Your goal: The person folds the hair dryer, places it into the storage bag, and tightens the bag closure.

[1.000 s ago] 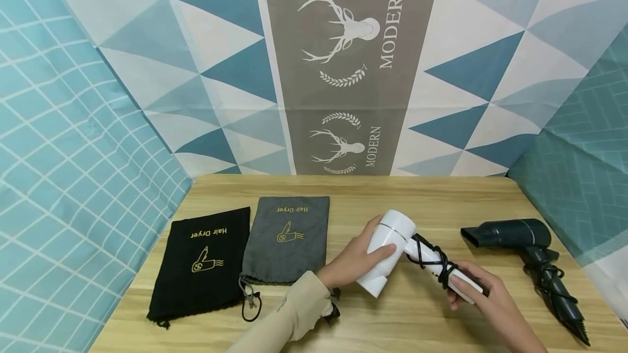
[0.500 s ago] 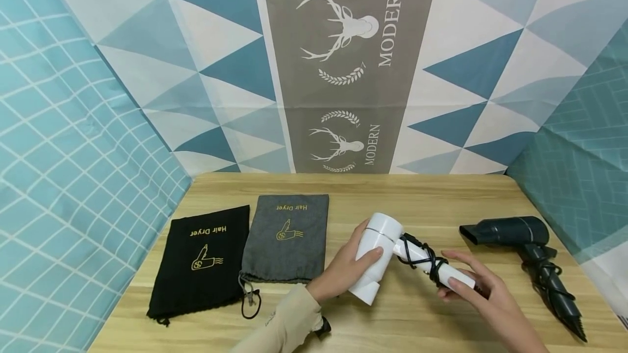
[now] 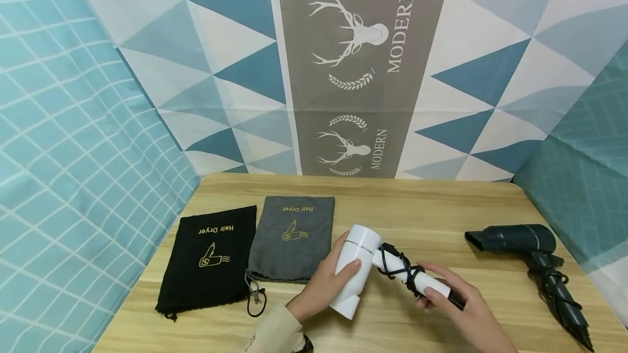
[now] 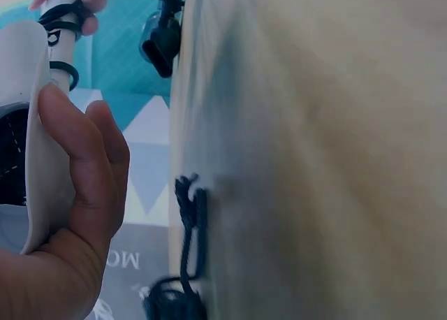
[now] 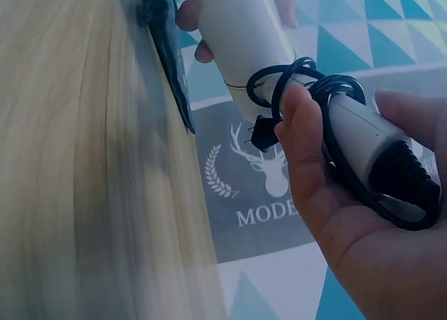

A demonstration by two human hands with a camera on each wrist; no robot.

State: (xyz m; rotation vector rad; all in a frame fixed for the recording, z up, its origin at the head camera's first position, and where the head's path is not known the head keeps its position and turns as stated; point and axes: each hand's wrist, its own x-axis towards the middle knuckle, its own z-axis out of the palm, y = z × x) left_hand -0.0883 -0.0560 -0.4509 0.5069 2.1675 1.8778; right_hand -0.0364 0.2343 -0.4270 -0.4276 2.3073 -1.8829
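Note:
A white hair dryer (image 3: 362, 248) is held above the table between both hands, its black cord (image 3: 407, 271) wound around the handle. My left hand (image 3: 316, 287) grips the barrel, thumb across its near side. In the left wrist view the flared white nozzle (image 4: 50, 187) lies against the fingers. My right hand (image 3: 458, 309) holds the lower end of the handle (image 5: 367, 138), with fingers on one side and thumb on the other. Beside those fingers, in the right wrist view, the two-pin plug (image 5: 265, 133) sticks out from the coils.
A black drawstring pouch (image 3: 208, 260) and a grey one (image 3: 293, 238), both printed "Hair Dryer", lie flat at the left. At the right, a dark hair dryer (image 3: 520, 238) with its cord wrapped lies on the wooden table (image 3: 392, 195). Patterned cloth hangs behind and at both sides.
Both hands have carried the white hair dryer left and slightly nearer the body, closer to the grey pouch. The pouches and the dark hair dryer have stayed in place.

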